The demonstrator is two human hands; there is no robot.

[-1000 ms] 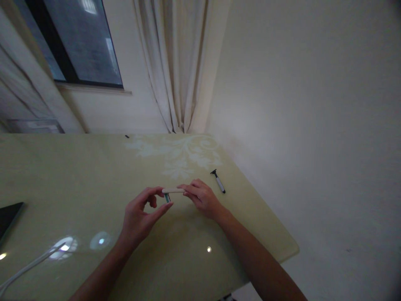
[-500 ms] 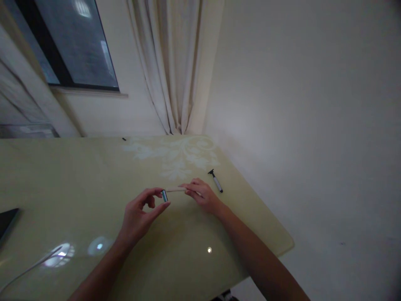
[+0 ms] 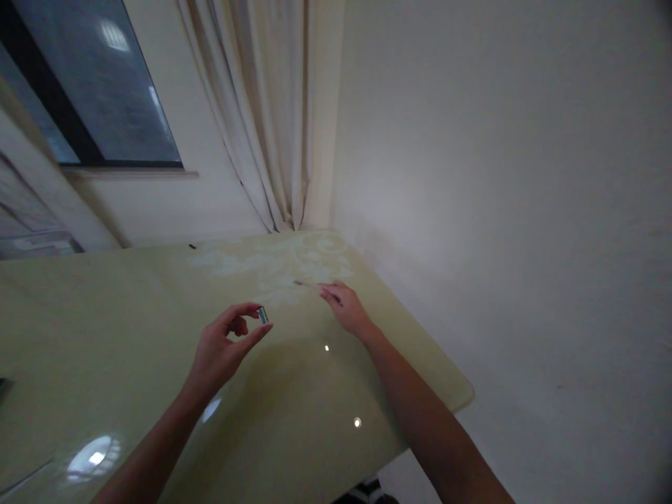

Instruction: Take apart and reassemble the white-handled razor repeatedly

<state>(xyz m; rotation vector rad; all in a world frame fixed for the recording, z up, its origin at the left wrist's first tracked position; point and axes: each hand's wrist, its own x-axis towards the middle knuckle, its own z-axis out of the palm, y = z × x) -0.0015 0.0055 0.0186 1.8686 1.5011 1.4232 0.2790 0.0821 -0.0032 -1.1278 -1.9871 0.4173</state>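
Between the thumb and index finger of my left hand (image 3: pixel 225 343) is a small razor cartridge (image 3: pixel 263 316) with a teal and white face, held up above the table. My right hand (image 3: pixel 344 306) is farther right and slightly farther away, its fingers closed on a thin, pale stick-like brush (image 3: pixel 309 284). The brush points left, and its darker tip is blurred. The two hands are apart, and the brush does not touch the cartridge. The razor handle does not show clearly; my right hand is over that part of the table.
The glossy pale green table (image 3: pixel 131 322) has a rounded right corner near the wall. A small black piece (image 3: pixel 192 246) lies by its far edge. A dark object (image 3: pixel 4 386) and a thin white cable (image 3: pixel 26 479) are at the left. Curtains (image 3: pixel 273 126) hang behind.
The brush has moved away from the cartridge, carried farther forward by my right hand. My left hand still pinches the cartridge. The view has shifted, and the razor handle seen before is now hidden.
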